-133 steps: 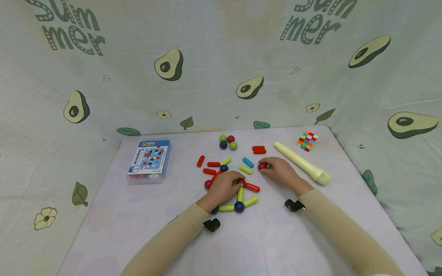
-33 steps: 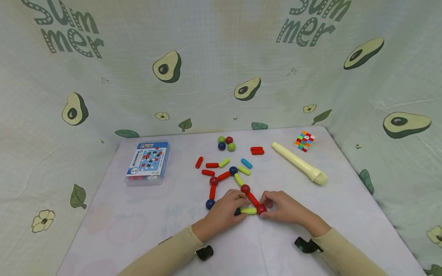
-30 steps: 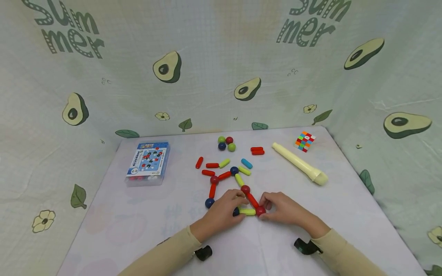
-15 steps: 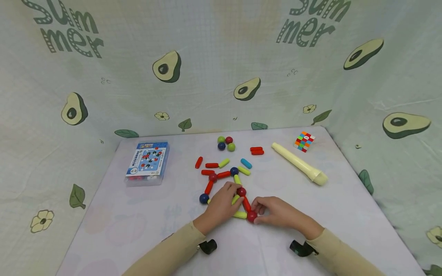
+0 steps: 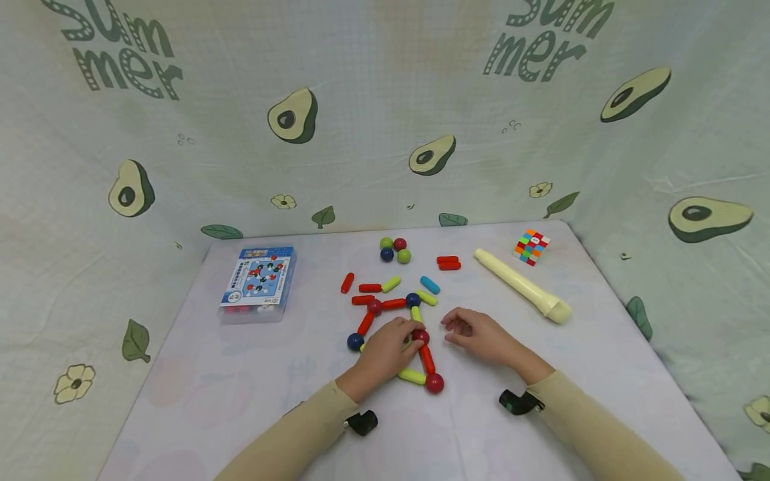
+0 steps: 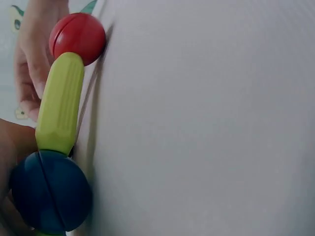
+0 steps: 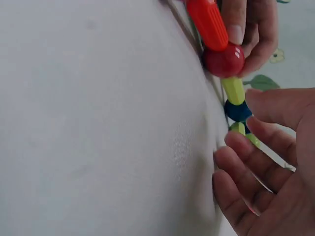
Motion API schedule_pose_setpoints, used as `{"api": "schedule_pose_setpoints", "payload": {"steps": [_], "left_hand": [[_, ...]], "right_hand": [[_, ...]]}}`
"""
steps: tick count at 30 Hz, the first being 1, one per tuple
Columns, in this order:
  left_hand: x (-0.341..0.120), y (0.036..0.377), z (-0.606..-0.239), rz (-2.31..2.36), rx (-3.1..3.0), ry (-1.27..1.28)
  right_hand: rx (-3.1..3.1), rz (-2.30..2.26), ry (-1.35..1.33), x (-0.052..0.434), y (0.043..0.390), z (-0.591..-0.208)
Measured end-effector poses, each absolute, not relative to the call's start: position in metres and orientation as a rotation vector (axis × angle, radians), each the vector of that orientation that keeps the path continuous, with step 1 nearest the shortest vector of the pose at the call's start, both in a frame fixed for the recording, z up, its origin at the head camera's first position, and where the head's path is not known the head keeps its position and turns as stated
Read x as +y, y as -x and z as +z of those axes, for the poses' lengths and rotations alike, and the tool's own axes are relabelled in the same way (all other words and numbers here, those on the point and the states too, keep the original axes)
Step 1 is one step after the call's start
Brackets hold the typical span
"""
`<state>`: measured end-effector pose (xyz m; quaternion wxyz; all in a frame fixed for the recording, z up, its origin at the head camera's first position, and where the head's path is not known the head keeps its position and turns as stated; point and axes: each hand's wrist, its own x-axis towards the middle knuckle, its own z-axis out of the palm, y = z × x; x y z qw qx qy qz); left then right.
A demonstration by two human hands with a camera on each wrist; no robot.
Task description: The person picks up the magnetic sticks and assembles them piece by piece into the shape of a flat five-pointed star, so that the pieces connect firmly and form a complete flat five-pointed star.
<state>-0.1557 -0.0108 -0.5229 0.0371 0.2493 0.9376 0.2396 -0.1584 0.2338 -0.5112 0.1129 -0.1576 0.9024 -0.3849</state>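
Observation:
A flat frame of magnetic sticks and balls lies on the white table. My left hand pinches the upper red ball, which also shows in the right wrist view. From that ball a red stick runs down to a lower red ball, and a yellow stick joins it. In the left wrist view a yellow stick links a red ball and a blue ball. My right hand hovers just right of the frame, fingers relaxed, holding nothing.
Loose sticks and a cluster of balls lie behind the frame. A blue boxed set sits at the left, a cream recorder and a colourful cube at the right. Avocado-print cloth walls surround the table.
My right hand has let go of the lower red ball and drawn back up and to the right. The frame's lower part has swung left, and my left hand has shifted onto the upper red ball.

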Motion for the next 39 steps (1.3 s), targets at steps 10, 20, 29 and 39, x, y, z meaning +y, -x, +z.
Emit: {"api": "schedule_pose_setpoints", "payload": {"steps": [10, 20, 29, 39], "left_hand": [[-0.027, 0.158, -0.518, 0.680, 2.820, -0.796], [-0.025, 0.154, -0.528, 0.780, 2.852, -0.788], [-0.028, 0.153, -0.528, 0.819, 2.851, -0.770], [-0.027, 0.153, -0.526, 0.840, 2.823, -0.727]], "right_hand": [[2.797, -1.096, 0.350, 0.223, 0.196, -0.515], [2.903, -0.929, 0.308, 0.198, 0.214, -0.516], [2.898, -0.847, 0.279, 0.211, 0.205, -0.513], [2.802, -0.838, 0.449, 0.229, 0.175, -0.513]]}}
